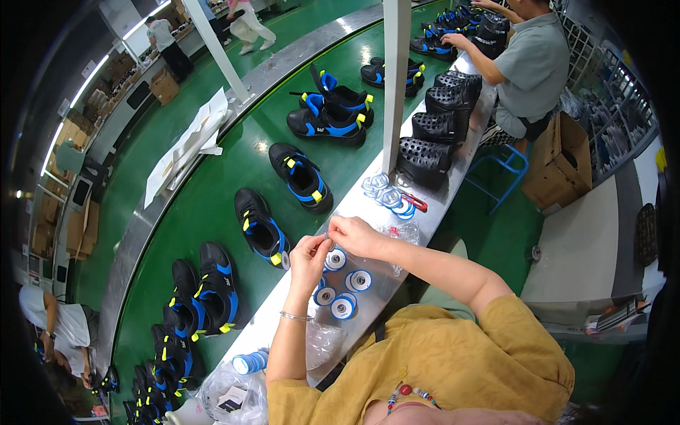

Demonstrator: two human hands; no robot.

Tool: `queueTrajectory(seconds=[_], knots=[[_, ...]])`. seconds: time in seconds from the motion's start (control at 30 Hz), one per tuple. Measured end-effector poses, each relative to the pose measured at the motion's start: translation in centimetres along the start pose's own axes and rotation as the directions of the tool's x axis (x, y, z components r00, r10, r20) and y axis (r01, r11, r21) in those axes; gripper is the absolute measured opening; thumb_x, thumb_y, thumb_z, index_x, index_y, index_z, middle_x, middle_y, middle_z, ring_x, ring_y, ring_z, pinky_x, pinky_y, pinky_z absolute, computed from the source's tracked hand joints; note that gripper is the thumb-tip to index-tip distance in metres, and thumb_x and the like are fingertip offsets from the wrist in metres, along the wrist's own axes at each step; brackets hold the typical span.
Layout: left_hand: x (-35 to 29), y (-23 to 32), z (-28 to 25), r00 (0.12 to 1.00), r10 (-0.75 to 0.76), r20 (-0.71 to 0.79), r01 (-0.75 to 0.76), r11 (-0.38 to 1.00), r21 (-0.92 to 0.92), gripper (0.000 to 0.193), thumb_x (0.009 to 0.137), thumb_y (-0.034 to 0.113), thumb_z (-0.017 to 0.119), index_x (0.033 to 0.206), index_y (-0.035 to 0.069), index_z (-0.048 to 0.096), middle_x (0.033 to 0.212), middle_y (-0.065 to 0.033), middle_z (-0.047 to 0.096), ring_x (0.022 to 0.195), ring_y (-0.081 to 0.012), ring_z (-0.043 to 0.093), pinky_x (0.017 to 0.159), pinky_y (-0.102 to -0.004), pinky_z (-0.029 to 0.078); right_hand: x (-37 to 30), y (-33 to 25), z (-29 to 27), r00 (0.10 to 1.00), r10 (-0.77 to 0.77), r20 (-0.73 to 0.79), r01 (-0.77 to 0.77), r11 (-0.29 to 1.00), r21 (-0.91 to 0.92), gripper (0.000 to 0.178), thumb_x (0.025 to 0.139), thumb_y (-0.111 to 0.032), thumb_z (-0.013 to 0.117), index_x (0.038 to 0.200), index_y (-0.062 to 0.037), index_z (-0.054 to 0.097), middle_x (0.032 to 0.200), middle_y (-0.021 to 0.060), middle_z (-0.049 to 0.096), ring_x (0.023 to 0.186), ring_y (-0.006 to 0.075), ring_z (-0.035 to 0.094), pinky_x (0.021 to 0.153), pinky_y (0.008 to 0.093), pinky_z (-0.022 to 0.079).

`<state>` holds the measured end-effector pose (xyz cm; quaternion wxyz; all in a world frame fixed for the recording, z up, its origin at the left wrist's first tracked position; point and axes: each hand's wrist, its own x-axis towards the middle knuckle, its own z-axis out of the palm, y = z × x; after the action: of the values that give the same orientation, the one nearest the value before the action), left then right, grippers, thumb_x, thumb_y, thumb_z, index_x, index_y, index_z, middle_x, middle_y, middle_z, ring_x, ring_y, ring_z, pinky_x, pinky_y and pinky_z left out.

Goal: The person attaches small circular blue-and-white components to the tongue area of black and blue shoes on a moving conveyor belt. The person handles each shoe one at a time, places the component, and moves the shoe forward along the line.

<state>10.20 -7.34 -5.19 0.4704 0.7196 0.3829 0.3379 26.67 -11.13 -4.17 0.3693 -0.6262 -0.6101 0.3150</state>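
Many round tags (343, 307) left loose on the worktop (263, 320), one disc seen by a shoe (262, 227)

A small piece (328, 238) is pinched between the fingertips of the left hand (312, 256) and the right hand (352, 235), so both grips are judged to be closed on it; what it is cannot be told. The round tags are laid in loose groups just below the hands, and a stack of discs (248, 362) is placed nearer to the body. Beyond the hands, blue-and-white labels (386, 193) are gathered beside a red tool (414, 202).

As for progress, a pale disc (285, 260) is seen at the heel of the shoe nearest to the hands, on the green belt (234, 163); whether it is fastened cannot be told. On the other near shoes no such disc can be made out. From this, it is judged that only a small part is done, and that the greater part of the work is left
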Motion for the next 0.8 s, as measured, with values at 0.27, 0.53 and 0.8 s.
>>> queueTrajectory(seconds=[0.27, 0.53, 0.8], knots=[[0.7, 0.6, 0.6, 0.971, -0.179, 0.160, 0.223, 0.917, -0.330, 0.018, 0.090, 0.012, 0.061, 0.099, -0.004, 0.065, 0.081, -0.0032, 0.062, 0.068, -0.0084, 0.058, 0.062, -0.0220, 0.048, 0.3, 0.6, -0.4, 0.999, -0.037, 0.009, 0.035, 0.983, 0.183, 0.017, 0.093, -0.018, 0.050, 0.095, -0.0002, 0.050, 0.080, 0.0198, 0.063, 0.076, 0.0340, 0.063, 0.065, 0.0401, 0.048], [4.3, 1.2, 1.6, 0.944, -0.243, 0.221, 0.327, 0.764, -0.555, 0.016, 0.093, 0.017, 0.059, 0.085, 0.004, 0.060, 0.072, 0.0006, 0.057, 0.061, -0.0070, 0.053, 0.060, -0.0225, 0.049, 1.1, 0.1, -2.7, 0.998, -0.051, -0.031, 0.055, 0.982, 0.183, 0.017, 0.094, -0.017, 0.049, 0.095, -0.0006, 0.050, 0.080, 0.0182, 0.063, 0.076, 0.0323, 0.064, 0.065, 0.0381, 0.048], [7.4, 1.5, 2.9, 0.994, -0.102, 0.029, 0.106, 0.945, -0.311, 0.016, 0.090, 0.013, 0.061, 0.079, 0.002, 0.059, 0.070, 0.0016, 0.055, 0.059, -0.0060, 0.049, 0.054, -0.0201, 0.040, 2.9, 2.2, -5.2, 1.000, -0.003, 0.023, -0.003, 0.963, 0.271, 0.020, 0.088, -0.018, 0.061, 0.084, 0.0013, 0.058, 0.071, 0.0069, 0.061, 0.066, 0.0114, 0.055, 0.061, 0.0282, 0.045]])
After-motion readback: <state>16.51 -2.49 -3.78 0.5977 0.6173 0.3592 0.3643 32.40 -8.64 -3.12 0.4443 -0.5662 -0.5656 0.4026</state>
